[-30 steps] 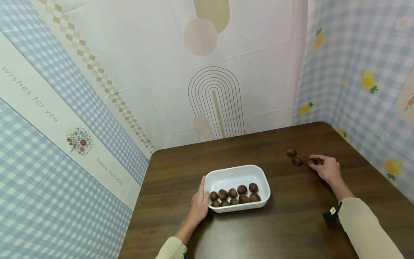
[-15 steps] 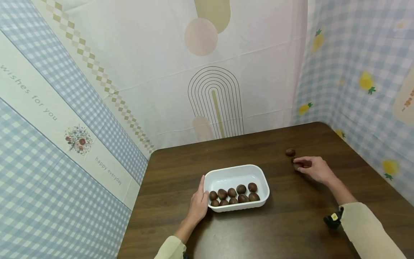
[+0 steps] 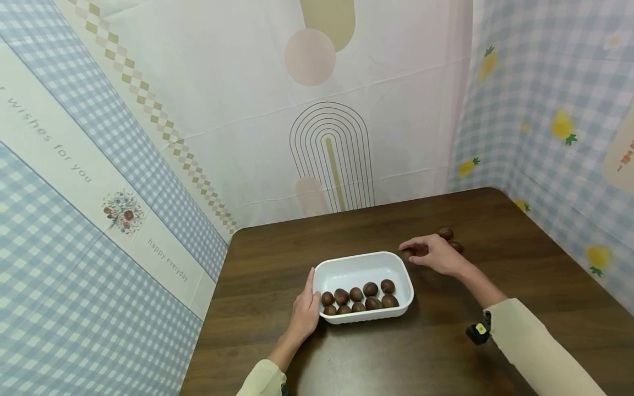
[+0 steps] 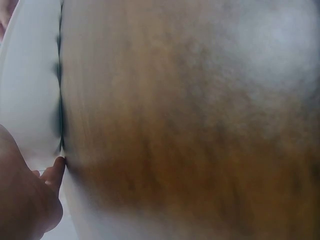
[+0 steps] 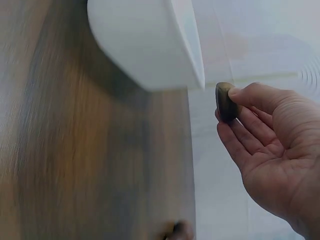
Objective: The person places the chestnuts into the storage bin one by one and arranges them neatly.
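A white rectangular baking dish [image 3: 346, 270] stands on the table with several brown chestnuts [image 3: 370, 289] in two rows along its near side. My left hand [image 3: 303, 312] holds the dish's left end, thumb at the rim and fingers along the outside. In the left wrist view a fingertip [image 4: 60, 164] sits at the dish's lower edge. Just beyond the dish's far right corner, my right hand [image 3: 437, 255] pinches one chestnut [image 5: 227, 104] between thumb and fingers. Two loose chestnuts [image 3: 447, 233] lie on the table behind that hand, one partly covered by it.
The dark wooden table [image 3: 277, 247] ends at a patterned cloth backdrop [image 3: 238, 154] at the back. Checked cloth hangs along the left and right sides. A black wrist camera [image 3: 477, 333] sits on my right wrist.
My right hand has picked up a chestnut at the far right and carried it left, past the two loose ones, to the dish's corner. The left hand and dish stay put.
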### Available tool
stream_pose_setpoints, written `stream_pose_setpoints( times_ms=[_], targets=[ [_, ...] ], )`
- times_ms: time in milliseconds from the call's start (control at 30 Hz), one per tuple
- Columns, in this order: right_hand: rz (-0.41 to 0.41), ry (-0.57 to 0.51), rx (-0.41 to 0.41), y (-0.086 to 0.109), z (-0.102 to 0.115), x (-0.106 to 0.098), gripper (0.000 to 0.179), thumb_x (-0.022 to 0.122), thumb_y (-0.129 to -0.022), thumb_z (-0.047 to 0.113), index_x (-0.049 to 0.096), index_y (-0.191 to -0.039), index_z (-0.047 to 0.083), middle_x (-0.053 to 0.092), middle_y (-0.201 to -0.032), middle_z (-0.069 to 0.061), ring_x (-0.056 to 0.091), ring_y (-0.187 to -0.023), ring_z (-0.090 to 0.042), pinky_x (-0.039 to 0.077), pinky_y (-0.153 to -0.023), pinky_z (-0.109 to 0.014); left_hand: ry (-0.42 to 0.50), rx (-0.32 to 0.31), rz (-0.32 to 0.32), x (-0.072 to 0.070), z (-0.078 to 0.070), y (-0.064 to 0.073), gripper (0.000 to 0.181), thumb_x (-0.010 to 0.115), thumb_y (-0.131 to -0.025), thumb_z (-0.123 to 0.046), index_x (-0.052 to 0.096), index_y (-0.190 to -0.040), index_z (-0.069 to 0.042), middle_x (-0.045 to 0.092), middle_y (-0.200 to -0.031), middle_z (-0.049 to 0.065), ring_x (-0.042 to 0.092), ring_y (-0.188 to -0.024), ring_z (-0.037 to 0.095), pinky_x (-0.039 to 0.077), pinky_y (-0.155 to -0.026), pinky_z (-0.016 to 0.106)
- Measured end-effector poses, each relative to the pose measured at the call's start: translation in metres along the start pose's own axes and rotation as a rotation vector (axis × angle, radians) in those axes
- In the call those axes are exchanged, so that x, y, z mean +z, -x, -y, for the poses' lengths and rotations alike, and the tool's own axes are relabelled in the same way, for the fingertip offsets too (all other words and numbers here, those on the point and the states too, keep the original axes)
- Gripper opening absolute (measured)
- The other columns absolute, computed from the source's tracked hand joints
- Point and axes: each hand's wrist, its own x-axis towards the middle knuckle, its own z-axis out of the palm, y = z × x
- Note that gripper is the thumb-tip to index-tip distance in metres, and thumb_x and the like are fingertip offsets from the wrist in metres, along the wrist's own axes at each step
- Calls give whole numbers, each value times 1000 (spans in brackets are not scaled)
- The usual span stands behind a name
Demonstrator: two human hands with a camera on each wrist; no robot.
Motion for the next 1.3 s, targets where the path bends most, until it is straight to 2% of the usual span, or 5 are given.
stream_pose_setpoints(
  times_ms=[467,600,833,1100,1300],
  targets=[
    [107,-17,-91,-30,34,63,32,73,-93,-5,75,-125,-4,76,-122,-16,69,-119,-37,55,-99,-54,30,-114,76,-18,-32,0,63,53,-103,-7,38,-164,-5,63,-141,27,66,-123,45,49,-101,65],
    [118,-19,-105,-36,38,79,31,74,-92,-5,75,-124,-5,76,-122,-16,70,-118,-37,55,-99,-53,40,-71,62,-14,-23,0,64,51,-103,-11,37,-164,-4,64,-139,29,67,-119,47,50,-96,65],
    [100,7,-135,-45,46,107,28,74,-92,-5,76,-120,-6,76,-120,-17,71,-114,-36,56,-98,-49,-25,-2,13,7,16,1,66,48,-105,-20,32,-168,-17,68,-136,25,71,-113,38,55,-88,54],
    [43,-6,-156,-53,56,138,28,75,-87,-9,76,-115,-8,77,-113,-17,73,-107,-33,57,-95,-47,30,-96,79,-17,-28,1,64,50,-103,-10,35,-165,-5,63,-141,28,65,-122,45,49,-100,64],
    [-1,52,-177,-59,61,159,27,76,-83,-11,77,-110,-9,78,-105,-16,72,-97,-28,59,-87,-43,7,-57,54,-13,-23,1,65,50,-101,-10,35,-165,-6,67,-134,30,69,-114,44,53,-93,63]
  ],
)
